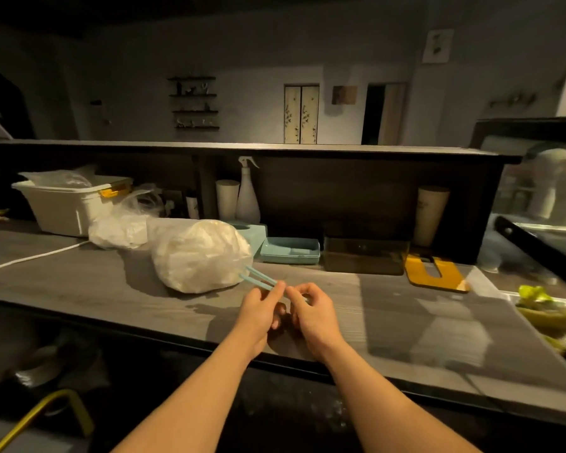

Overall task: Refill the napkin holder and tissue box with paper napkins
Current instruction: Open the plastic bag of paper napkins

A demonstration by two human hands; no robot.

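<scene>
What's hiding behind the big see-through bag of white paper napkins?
A light blue box with a round hole on top peeks out behind the clear plastic bag of white napkins. The bag covers most of it.

A light blue tie [258,276] closed the clear bag of white napkins [200,255] beside a pale blue tray [290,250] and yellow board [437,274].

The counter [79,282] looks like grey wood-grain laminate, matt with a faint sheen. A thin, crinkled clear plastic bag [200,256] holds white paper napkins. The pale blue tray [290,250] and white bin [69,204] look like smooth plastic. The spray bottle [247,194] is matt white plastic.
</scene>
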